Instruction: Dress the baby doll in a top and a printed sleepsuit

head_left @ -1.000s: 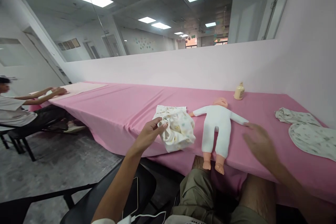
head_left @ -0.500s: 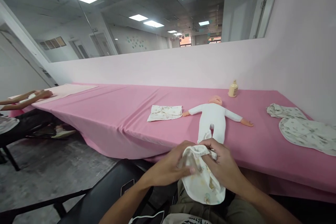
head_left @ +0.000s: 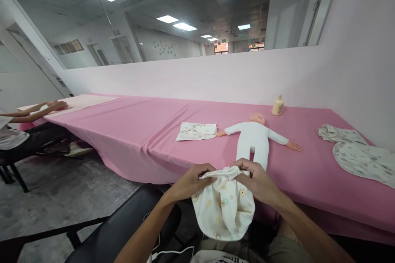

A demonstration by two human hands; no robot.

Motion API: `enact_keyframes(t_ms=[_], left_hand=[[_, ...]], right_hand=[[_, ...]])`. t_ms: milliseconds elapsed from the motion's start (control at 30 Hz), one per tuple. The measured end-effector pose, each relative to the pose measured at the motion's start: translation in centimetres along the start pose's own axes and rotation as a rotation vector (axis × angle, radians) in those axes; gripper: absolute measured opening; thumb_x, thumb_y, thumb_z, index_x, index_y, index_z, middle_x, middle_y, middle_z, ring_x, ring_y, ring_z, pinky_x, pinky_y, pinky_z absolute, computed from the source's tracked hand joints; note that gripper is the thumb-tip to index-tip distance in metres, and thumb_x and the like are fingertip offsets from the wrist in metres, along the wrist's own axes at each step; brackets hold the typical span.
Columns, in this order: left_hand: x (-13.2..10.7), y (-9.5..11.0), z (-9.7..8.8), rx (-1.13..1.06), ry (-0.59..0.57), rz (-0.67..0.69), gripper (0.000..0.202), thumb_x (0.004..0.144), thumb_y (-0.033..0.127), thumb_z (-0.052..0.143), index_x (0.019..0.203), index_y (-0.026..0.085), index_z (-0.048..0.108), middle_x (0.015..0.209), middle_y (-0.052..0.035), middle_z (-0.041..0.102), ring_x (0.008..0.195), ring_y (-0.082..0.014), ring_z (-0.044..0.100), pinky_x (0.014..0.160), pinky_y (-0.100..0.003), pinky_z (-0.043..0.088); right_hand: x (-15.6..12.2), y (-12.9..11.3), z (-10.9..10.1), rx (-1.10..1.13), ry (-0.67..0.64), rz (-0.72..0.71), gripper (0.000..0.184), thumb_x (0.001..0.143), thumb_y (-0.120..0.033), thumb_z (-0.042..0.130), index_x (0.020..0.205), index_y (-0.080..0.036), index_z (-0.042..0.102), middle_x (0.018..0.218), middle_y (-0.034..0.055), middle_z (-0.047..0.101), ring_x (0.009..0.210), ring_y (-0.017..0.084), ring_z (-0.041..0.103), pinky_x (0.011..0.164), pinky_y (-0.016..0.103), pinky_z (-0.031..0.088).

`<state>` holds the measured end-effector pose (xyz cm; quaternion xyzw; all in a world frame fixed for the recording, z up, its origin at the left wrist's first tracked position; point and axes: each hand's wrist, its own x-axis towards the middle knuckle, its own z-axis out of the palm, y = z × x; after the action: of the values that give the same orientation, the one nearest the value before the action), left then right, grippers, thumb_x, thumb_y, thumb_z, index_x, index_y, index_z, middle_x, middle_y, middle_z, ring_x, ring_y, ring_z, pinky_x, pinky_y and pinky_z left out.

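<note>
My left hand point(head_left: 189, 181) and my right hand point(head_left: 257, 181) both pinch the top edge of small cream baby pants point(head_left: 224, 207) with little prints, stretched between them and hanging over my lap in front of the table edge. Just beyond lies a baby doll point(head_left: 254, 139) in a white suit, on its back, arms spread, legs toward me. A folded printed garment point(head_left: 196, 131) lies flat on the pink tablecloth point(head_left: 138, 131) to the doll's left.
A cream bottle point(head_left: 277, 106) stands by the pink wall behind the doll. Printed cloths point(head_left: 358, 154) lie at the right end of the table. Another person's arms point(head_left: 33, 111) rest on the table far left. A black chair point(head_left: 123, 230) is by my left knee.
My left hand lifted the pants off the folded garment, my right hand joined it, and together they brought the pants to my lap and pulled the top edge wide.
</note>
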<state>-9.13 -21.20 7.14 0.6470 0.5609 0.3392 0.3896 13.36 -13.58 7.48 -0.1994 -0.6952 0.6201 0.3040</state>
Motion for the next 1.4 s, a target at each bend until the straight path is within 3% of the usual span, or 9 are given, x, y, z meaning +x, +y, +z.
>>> enact_keyframes(t_ms=[100,233,400,600,767,900,1167,1233,1400], left_hand=[[-0.3,-0.3,-0.8,-0.071,0.008,0.034,0.049,0.081,0.039,0.067,0.124,0.02,0.053,0.112,-0.0069,0.058,0.1,-0.0182,0.056,0.083,-0.028,0.048],[0.6,-1.3,-0.6,-0.16,-0.223,0.142,0.091,0.061,0.035,0.083,0.141,0.023,0.041,0.137,-0.0106,0.046,0.12,-0.0252,0.05,0.095,-0.035,0.047],[1.3,-2.9,1.1,-0.211,-0.389,0.096,0.046,0.061,0.041,0.082,0.095,0.013,0.07,0.089,-0.0056,0.07,0.088,-0.0236,0.064,0.081,-0.033,0.053],[0.1,-3.6,-0.6,-0.49,0.126,-0.148,0.05,0.068,0.048,0.078,0.102,0.012,0.068,0.088,-0.0066,0.073,0.081,-0.021,0.067,0.073,-0.03,0.055],[0.7,-4.3,-6.0,-0.595,0.712,-0.168,0.038,0.069,0.032,0.078,0.1,0.013,0.068,0.071,-0.0035,0.07,0.065,-0.0176,0.067,0.059,-0.024,0.053],[2.7,-5.4,-12.3,-0.757,1.077,-0.053,0.019,0.079,0.021,0.067,0.095,0.011,0.067,0.075,-0.0057,0.071,0.066,-0.0164,0.068,0.062,-0.023,0.055],[11.3,-5.3,-25.8,-0.72,1.274,0.262,0.012,0.085,0.018,0.058,0.097,0.016,0.058,0.085,-0.0036,0.065,0.075,-0.0122,0.065,0.067,-0.021,0.054],[12.4,-7.5,-26.1,-0.543,1.368,0.122,0.013,0.088,0.02,0.051,0.1,0.018,0.054,0.085,-0.0007,0.062,0.07,-0.0091,0.061,0.067,-0.02,0.052],[10.9,-15.3,-23.0,-0.24,1.231,-0.221,0.008,0.076,0.019,0.054,0.083,0.014,0.056,0.069,-0.0018,0.056,0.062,-0.0147,0.056,0.061,-0.028,0.05]], right_hand=[[0.7,-0.6,-0.1,0.034,-0.072,0.024,0.023,0.086,-0.041,0.063,0.091,-0.019,0.064,0.086,0.0009,0.064,0.076,0.013,0.058,0.067,0.023,0.043],[2.2,-0.9,0.3,0.132,-0.358,-0.003,0.026,0.08,-0.042,0.07,0.087,-0.017,0.064,0.087,0.0016,0.064,0.075,0.013,0.058,0.068,0.024,0.044],[3.8,-0.9,1.5,-0.044,-0.367,-0.009,0.024,0.084,-0.04,0.065,0.089,-0.017,0.066,0.081,0.0,0.063,0.071,0.012,0.055,0.065,0.024,0.043],[7.4,0.2,0.5,-0.01,-0.119,0.009,0.027,0.084,-0.037,0.063,0.105,-0.019,0.063,0.094,0.0024,0.066,0.085,0.015,0.061,0.078,0.028,0.047],[11.9,2.8,-0.7,-0.091,0.027,0.065,0.037,0.085,-0.033,0.058,0.119,-0.018,0.056,0.1,0.0054,0.065,0.094,0.017,0.062,0.085,0.031,0.046],[16.5,5.3,-0.6,-0.551,0.019,0.111,0.035,0.089,-0.031,0.048,0.12,-0.017,0.054,0.109,0.0077,0.064,0.096,0.018,0.062,0.077,0.028,0.048],[26.5,10.6,2.4,-1.314,-0.043,-0.007,0.04,0.084,-0.011,0.052,0.123,-0.012,0.051,0.128,0.0165,0.055,0.117,0.027,0.051,0.096,0.038,0.038],[28.1,12.0,3.3,-1.384,-0.066,-0.032,0.043,0.082,-0.003,0.049,0.124,-0.011,0.051,0.123,0.0169,0.058,0.113,0.026,0.054,0.096,0.037,0.039],[30.2,14.1,4.7,-1.475,-0.091,-0.089,0.032,0.083,0.001,0.045,0.109,-0.01,0.059,0.108,0.0155,0.065,0.101,0.023,0.06,0.091,0.035,0.041]])
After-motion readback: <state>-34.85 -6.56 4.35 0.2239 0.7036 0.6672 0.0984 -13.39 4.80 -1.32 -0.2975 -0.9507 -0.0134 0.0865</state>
